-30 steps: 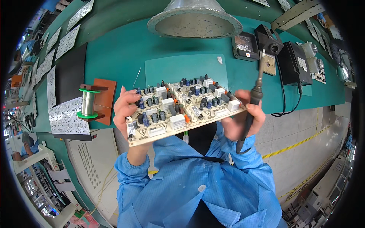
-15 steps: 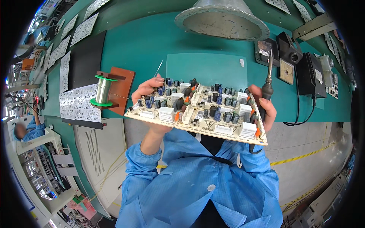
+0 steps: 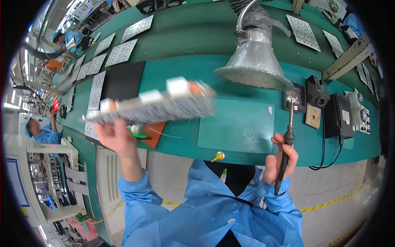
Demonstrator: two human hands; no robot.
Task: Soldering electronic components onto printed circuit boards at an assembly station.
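Note:
My left hand [image 3: 117, 138] grips a circuit board [image 3: 154, 108] by its near left part, fingers closed on it. Motion smears the board; it is tilted, with blocky white and orange parts along its upper side. Behind it, the solder spool [image 3: 139, 132] is mostly hidden, while its brown base [image 3: 155, 135] shows below. My right hand [image 3: 282, 158] is closed round the dark handle of a soldering iron [image 3: 289, 136]. The iron points away from me, its tip in front of a dark metal tray [image 3: 294, 99]. A pale green mat [image 3: 236, 125] lies between my hands.
A metal fume hood [image 3: 255, 61] hangs over the bench's far middle. On the right stand an iron holder [image 3: 317, 96], a sponge tray [image 3: 312, 116] and a black box [image 3: 338, 115] with a cable. Several boards [image 3: 120, 52] lie at the back. A small yellow-tipped item [image 3: 218, 156] is at the front edge.
The board has swung left and up in my left hand and turned over. My right hand has let go of it, moving lower with the iron. The head view has shifted.

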